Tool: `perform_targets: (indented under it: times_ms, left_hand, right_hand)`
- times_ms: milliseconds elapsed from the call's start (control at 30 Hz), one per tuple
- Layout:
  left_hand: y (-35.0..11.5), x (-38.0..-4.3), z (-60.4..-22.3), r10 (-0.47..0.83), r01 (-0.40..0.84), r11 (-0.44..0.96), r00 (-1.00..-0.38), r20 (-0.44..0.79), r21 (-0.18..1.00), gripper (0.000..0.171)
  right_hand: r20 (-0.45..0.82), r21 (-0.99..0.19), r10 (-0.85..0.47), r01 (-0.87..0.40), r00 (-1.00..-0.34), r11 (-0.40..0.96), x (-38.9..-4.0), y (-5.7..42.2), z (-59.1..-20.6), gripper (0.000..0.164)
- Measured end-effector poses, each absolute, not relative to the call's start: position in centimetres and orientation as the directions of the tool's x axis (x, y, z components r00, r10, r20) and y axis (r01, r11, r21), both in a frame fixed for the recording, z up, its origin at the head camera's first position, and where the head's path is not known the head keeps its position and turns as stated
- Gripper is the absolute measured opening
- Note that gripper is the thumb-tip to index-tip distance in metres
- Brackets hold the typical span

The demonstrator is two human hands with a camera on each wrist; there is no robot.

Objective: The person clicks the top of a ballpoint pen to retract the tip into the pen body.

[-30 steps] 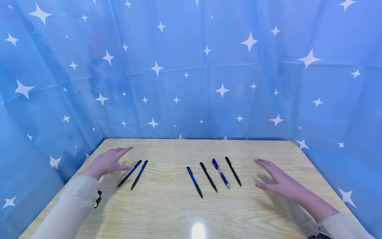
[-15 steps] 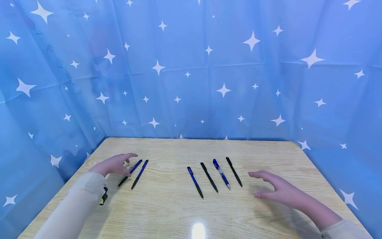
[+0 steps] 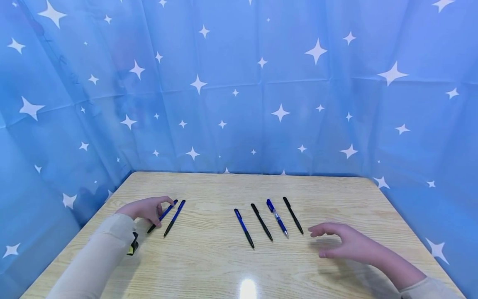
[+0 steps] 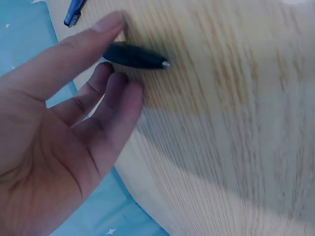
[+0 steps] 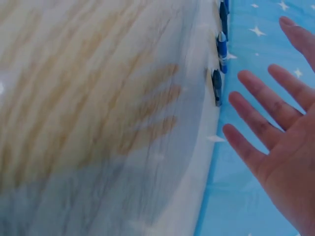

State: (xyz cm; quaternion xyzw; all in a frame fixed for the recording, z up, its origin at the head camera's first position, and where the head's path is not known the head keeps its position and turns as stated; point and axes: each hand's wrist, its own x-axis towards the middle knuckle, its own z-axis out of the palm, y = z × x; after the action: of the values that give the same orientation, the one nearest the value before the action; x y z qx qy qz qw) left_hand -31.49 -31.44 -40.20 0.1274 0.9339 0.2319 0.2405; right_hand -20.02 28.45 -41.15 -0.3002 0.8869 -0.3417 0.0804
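Observation:
My left hand (image 3: 145,209) reaches over the leftmost blue-and-black pen (image 3: 152,228), fingers bent on either side of it. In the left wrist view the dark grip and metal tip of that pen (image 4: 140,56) show between my thumb (image 4: 74,54) and fingertips, with a gap still visible. Part of the pen is hidden by the hand. A second blue-and-black pen (image 3: 174,219) lies just right of it. My right hand (image 3: 345,242) hovers above the table at the right, fingers spread, holding nothing.
On the wooden table (image 3: 209,265) lie a blue-and-black pen (image 3: 244,228), a black pen (image 3: 262,222), a blue pen with a clear section (image 3: 277,218) and another black pen (image 3: 293,215), side by side. A blue starry curtain (image 3: 239,133) stands behind the table.
My left hand has moved right and down onto the leftmost pen, its fingers bending. The right hand has moved slightly down and left. The pens lie where they were.

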Motion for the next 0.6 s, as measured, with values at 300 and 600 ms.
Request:
perform_targets:
  times_ms: [300, 600]
  left_hand:
    - [-31.0, -31.0, -39.8, 0.359, 0.107, 0.848, -0.837, -0.413, 0.519, 0.065]
    - [-30.6, -30.8, -38.9, 0.314, -0.017, 0.828, -0.815, -0.487, 0.561, 0.061]
  right_hand:
    - [0.02, -0.643, -0.639, -0.499, -0.769, 0.581, -20.2, 28.3, -41.0, 0.059]
    - [0.011, -0.636, -0.659, -0.514, -0.752, 0.576, -20.5, 27.8, -41.0, 0.06]
